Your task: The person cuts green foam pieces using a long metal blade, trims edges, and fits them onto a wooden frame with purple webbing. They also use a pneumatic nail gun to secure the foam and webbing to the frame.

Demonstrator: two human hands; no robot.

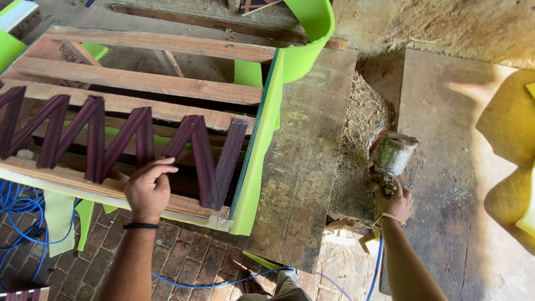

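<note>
My left hand [148, 188] rests on the near rail of a wooden furniture frame [139, 81], fingers touching the dark maroon zigzag webbing [195, 150] stretched across it. A bright green fabric strip [262, 134] runs along the frame's right edge and curls up at the top. My right hand [393, 202] grips a spray gun with a metal cup [394, 155], held low to the right over a rough work surface. A blue hose [379, 262] leads down from the gun.
The frame lies on a worn wooden bench [304, 156]. Yellow foam pieces [510, 139] sit at the far right. Blue hose coils [22, 223] lie on the brick floor [189, 262] at the lower left. Green fabric scraps hang below the frame.
</note>
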